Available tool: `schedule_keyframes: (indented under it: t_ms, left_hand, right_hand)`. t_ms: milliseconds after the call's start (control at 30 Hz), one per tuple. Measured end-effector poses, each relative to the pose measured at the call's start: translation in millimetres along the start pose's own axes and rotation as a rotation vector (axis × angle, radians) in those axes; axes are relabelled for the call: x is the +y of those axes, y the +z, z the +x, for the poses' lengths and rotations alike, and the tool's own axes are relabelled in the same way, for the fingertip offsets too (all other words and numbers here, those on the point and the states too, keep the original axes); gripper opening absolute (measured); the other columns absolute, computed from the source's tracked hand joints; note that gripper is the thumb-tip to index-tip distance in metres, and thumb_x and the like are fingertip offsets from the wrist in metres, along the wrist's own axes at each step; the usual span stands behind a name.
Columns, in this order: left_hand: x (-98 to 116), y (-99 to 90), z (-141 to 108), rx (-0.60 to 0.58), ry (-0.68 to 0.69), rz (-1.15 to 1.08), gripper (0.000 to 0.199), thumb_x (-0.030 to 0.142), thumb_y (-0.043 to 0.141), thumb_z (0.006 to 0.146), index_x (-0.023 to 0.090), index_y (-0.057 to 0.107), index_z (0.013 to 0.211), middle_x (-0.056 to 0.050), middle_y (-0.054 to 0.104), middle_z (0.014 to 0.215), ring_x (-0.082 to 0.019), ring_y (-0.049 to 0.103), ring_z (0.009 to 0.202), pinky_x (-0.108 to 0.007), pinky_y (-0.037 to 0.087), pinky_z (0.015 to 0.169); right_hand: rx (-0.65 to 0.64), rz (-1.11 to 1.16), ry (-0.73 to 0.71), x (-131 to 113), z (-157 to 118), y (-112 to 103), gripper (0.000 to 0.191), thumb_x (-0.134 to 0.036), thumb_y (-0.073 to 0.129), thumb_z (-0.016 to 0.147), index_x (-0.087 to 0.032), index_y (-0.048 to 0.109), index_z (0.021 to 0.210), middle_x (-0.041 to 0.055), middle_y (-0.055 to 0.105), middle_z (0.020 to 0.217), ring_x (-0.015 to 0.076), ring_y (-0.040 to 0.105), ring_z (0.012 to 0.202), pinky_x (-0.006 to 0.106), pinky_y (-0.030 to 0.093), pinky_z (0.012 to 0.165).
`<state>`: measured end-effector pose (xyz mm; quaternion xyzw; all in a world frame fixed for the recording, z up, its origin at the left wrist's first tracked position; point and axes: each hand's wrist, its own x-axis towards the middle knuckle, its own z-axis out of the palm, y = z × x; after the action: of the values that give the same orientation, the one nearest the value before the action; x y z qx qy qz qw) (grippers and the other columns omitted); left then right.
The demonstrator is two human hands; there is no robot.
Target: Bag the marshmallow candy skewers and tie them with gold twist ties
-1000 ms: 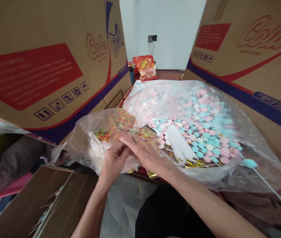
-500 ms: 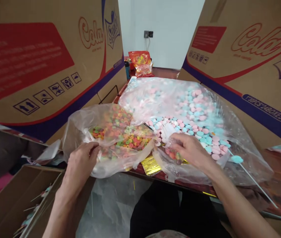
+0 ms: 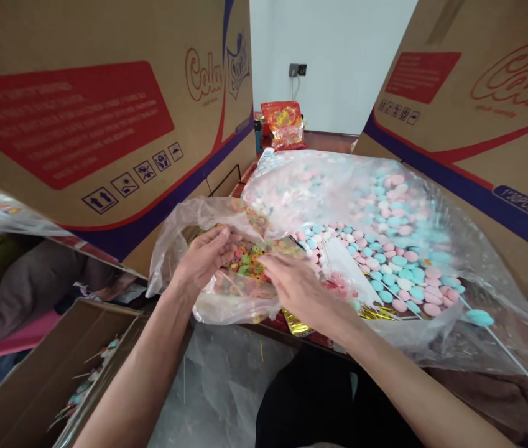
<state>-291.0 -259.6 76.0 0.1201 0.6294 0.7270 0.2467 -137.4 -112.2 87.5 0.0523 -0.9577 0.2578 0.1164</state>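
Note:
My left hand [image 3: 203, 258] is at the left side of a clear plastic bag [image 3: 221, 309] of small ring-shaped gummies [image 3: 249, 261]. Its fingers are loosely bent and apart, over the gummies. My right hand [image 3: 296, 292] reaches into the same bag's mouth from the right, fingers stretched out at the gummies; its fingertips are partly hidden. Just to its right lie white sticks [image 3: 350, 267] and a small reddish clump of candies [image 3: 339, 286]. Beyond them a large clear bag [image 3: 308, 180] spreads open with pink, blue and white oval candies [image 3: 398, 274].
Tall cardboard boxes stand left [image 3: 161, 81] and right [image 3: 450, 112]. A low open carton [image 3: 25, 386] at lower left holds candy sticks. Gold twist ties [image 3: 378, 313] lie by the sticks, and a blue candy on a stick [image 3: 479, 318] at right. A red bag [image 3: 283, 124] stands behind.
My right hand has left the clear plastic at the sticks and moved left to the gummies. My left hand has let go of the bag's edge and moved over the gummies. The view has shifted left.

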Motion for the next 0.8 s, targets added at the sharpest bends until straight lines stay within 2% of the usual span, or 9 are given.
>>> schedule_keyframes:
  t_ms: [100, 167, 233, 333, 400, 467, 600, 700, 800]
  left_hand:
    - [9, 4.4, 11, -0.049, -0.012, -0.133, 0.040, 0.034, 0.081, 0.067, 0.018, 0.069, 0.102, -0.008, 0.070, 0.103, -0.014, 0.064, 0.082, -0.027, 0.051, 0.075]
    - [8, 1.0, 15, -0.028, 0.063, -0.032, 0.039, 0.035, 0.078, 0.070, 0.018, 0.070, 0.104, -0.008, 0.070, 0.104, -0.016, 0.065, 0.086, -0.029, 0.051, 0.078]
    - [1, -8.2, 18, 0.024, 0.185, 0.224, 0.034, 0.037, 0.070, 0.076, 0.017, 0.070, 0.104, -0.008, 0.070, 0.103, -0.021, 0.065, 0.092, -0.032, 0.050, 0.083]
    - [-12, -26.3, 19, 0.178, 0.359, 0.833, 0.031, 0.033, 0.059, 0.082, 0.015, 0.070, 0.104, -0.013, 0.069, 0.104, -0.029, 0.060, 0.106, -0.041, 0.044, 0.096]
    - [-18, -34.0, 20, 0.240, 0.368, 1.209, 0.031, 0.030, 0.054, 0.084, 0.014, 0.068, 0.106, -0.016, 0.067, 0.105, -0.033, 0.056, 0.112, -0.046, 0.040, 0.099]
    - [-19, -34.9, 23, 0.218, 0.321, 1.435, 0.032, 0.032, 0.048, 0.088, 0.016, 0.066, 0.108, -0.018, 0.065, 0.106, -0.036, 0.054, 0.113, -0.051, 0.037, 0.100]
    - [-17, -23.3, 42, 0.178, 0.233, 1.488, 0.033, 0.035, 0.039, 0.093, 0.021, 0.067, 0.104, -0.017, 0.064, 0.116, -0.038, 0.052, 0.115, -0.055, 0.037, 0.097]
    - [-20, -13.5, 58, 0.249, 0.174, 1.448, 0.034, 0.032, 0.040, 0.092, 0.020, 0.070, 0.101, -0.020, 0.062, 0.120, -0.043, 0.052, 0.115, -0.060, 0.039, 0.092]
    - [-26, -8.5, 65, 0.332, 0.170, 1.426, 0.034, 0.033, 0.044, 0.090, 0.020, 0.070, 0.108, -0.024, 0.058, 0.125, -0.048, 0.047, 0.119, -0.065, 0.038, 0.089]
  right_hand:
    - [-0.027, 0.018, -0.082, 0, 29, 34, 0.050, -0.004, 0.038, 0.090, -0.008, 0.043, 0.140, 0.0176, 0.051, 0.138, 0.0232, 0.046, 0.131, 0.036, 0.043, 0.106]
    - [0.022, -0.065, -0.023, 3, 41, 48, 0.054, -0.007, 0.043, 0.090, -0.005, 0.038, 0.144, 0.0211, 0.044, 0.143, 0.0270, 0.039, 0.136, 0.041, 0.036, 0.112]
    - [0.073, -0.163, 0.076, 7, 46, 52, 0.058, -0.014, 0.050, 0.091, -0.006, 0.035, 0.146, 0.0236, 0.040, 0.146, 0.0325, 0.037, 0.135, 0.048, 0.034, 0.111]
    - [0.104, -0.310, 0.190, 18, 44, 50, 0.065, -0.030, 0.060, 0.089, -0.005, 0.037, 0.145, 0.0274, 0.041, 0.142, 0.0399, 0.041, 0.127, 0.055, 0.039, 0.102]
    - [0.099, -0.378, 0.194, 27, 42, 51, 0.064, -0.041, 0.059, 0.091, -0.004, 0.041, 0.141, 0.0276, 0.048, 0.132, 0.0395, 0.044, 0.121, 0.053, 0.043, 0.096]
    - [0.090, -0.399, 0.195, 34, 45, 54, 0.062, -0.049, 0.052, 0.094, -0.006, 0.045, 0.138, 0.0254, 0.053, 0.124, 0.0371, 0.046, 0.118, 0.049, 0.045, 0.092]
    - [0.094, -0.362, 0.315, 34, 63, 65, 0.063, -0.063, 0.047, 0.092, -0.010, 0.056, 0.125, 0.0236, 0.057, 0.119, 0.0375, 0.048, 0.116, 0.051, 0.045, 0.089]
    - [0.102, -0.310, 0.365, 25, 77, 71, 0.060, -0.064, 0.046, 0.091, -0.010, 0.064, 0.110, 0.0236, 0.062, 0.114, 0.0401, 0.051, 0.112, 0.054, 0.044, 0.088]
    - [0.149, -0.228, 0.396, 19, 83, 74, 0.053, -0.057, 0.047, 0.093, -0.010, 0.064, 0.111, 0.0230, 0.062, 0.115, 0.0407, 0.050, 0.114, 0.056, 0.043, 0.090]
